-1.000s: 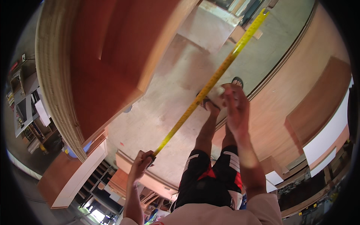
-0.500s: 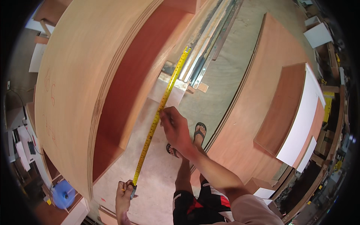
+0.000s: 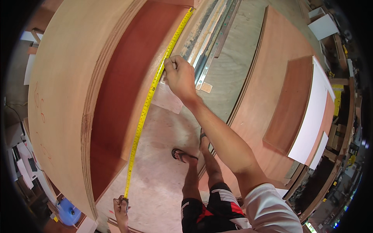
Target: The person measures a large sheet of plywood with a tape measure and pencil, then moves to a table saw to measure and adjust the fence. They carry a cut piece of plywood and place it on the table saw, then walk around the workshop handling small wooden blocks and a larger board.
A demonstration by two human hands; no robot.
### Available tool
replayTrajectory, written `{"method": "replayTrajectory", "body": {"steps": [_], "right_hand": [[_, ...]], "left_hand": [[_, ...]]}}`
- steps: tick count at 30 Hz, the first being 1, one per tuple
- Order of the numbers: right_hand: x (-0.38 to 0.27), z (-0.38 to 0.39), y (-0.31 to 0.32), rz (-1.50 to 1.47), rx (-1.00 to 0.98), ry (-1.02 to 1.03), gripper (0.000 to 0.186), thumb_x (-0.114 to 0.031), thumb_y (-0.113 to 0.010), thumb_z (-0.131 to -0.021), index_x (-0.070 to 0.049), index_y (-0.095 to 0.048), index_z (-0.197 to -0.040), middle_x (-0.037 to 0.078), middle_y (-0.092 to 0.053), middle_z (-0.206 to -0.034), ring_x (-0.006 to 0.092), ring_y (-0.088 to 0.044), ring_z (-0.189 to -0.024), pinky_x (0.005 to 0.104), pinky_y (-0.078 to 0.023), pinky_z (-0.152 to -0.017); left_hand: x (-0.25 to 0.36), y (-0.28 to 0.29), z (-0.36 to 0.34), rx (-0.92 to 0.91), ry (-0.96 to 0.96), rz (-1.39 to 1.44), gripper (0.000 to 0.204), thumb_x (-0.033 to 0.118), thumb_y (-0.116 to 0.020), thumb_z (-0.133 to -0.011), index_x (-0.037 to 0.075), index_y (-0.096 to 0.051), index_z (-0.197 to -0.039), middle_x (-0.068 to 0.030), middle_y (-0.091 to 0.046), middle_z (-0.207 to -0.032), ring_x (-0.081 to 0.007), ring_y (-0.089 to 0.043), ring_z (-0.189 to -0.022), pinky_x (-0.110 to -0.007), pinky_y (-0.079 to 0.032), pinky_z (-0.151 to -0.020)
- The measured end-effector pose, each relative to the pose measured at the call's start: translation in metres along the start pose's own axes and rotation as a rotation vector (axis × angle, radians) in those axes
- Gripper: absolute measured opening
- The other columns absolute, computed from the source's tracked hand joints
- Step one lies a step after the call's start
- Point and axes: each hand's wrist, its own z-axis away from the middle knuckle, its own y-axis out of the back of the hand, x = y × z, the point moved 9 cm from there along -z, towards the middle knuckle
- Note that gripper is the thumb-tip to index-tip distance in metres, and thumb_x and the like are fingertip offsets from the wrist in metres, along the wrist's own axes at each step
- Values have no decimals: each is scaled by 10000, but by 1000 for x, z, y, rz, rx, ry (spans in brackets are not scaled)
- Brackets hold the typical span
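Note:
A yellow tape measure blade (image 3: 142, 118) runs from low centre up along the inner edge of a plywood cabinet (image 3: 58, 108), its tip at the cabinet's far end. The cabinet has a dark red-brown interior (image 3: 124, 66) and a layered curved-looking edge. My left hand (image 3: 119, 211) is closed on the tape's case (image 3: 124, 201) near the bottom. My right hand (image 3: 180, 77) has its fingers curled and pinched at the blade, partway up, beside the cabinet's edge.
Long metal and wood strips (image 3: 210, 35) lie on the floor beyond my right hand. A large plywood sheet (image 3: 248, 147) at the right bears a brown panel (image 3: 285, 105) and white boards (image 3: 309, 120). A blue plastic object (image 3: 69, 213) sits low left; my sandalled foot (image 3: 179, 154) is below centre.
The tape has swung left against the cabinet's inner edge, its tip higher in view. My right hand has moved up along the blade. The view has shifted.

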Motion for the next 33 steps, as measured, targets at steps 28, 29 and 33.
{"method": "replayTrajectory", "body": {"steps": [28, 29, 33], "right_hand": [[19, -11, -11, -42, 41, -107, 295, -226, -575, -1006, 43, -671, -931, 147, -683, -636, 223, -686, -547, 378, -535, -578], [20, -10, -11, -49, 39, -113, 295, -225, -575, -1007, 44, -670, -930, 144, -681, -634, 219, -685, -544, 377, -536, -575], [18, -10, -12, -68, 21, -104, 294, -222, -574, -1016, 51, -657, -943, 123, -670, -670, 190, -679, -571, 348, -557, -566]], "left_hand": [[13, 2, -40, 200, -104, 120, 480, -14, -680, -933, 140, -252, -777, 51, -331, -724, -28, -279, -612, -199, -262, -509], [14, 2, -41, 197, -113, 135, 483, -14, -681, -932, 141, -251, -776, 48, -342, -721, -27, -281, -609, -200, -259, -506], [13, 2, -46, 193, -124, 171, 496, -14, -693, -928, 147, -249, -776, 41, -372, -713, -26, -283, -596, -200, -245, -497]]}}
